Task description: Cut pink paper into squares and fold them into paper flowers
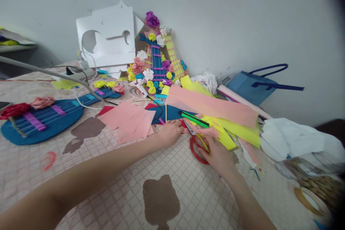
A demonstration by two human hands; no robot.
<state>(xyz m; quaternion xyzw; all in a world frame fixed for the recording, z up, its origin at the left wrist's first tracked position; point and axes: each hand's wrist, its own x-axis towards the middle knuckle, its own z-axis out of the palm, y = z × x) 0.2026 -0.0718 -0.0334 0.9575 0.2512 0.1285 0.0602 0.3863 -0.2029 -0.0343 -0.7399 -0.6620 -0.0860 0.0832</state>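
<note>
- Right hand (215, 152) is grasping the red-handled scissors (192, 148) between both hands, and the blades are pointing toward the left hand's (170, 133) fingertips, so a careless snip could be nicking them.
- Left hand is resting by a red piece (184, 125); can't tell if it's pinching anything. If it isn't, that piece could be sliding around.
- Green utility knife (194, 119) is lying just beyond the scissors, so one bump could be knocking it loose.
- Black cord (162, 110) is looping near the left hand; snagging it could be dragging the white glue gun (139, 86).
</note>
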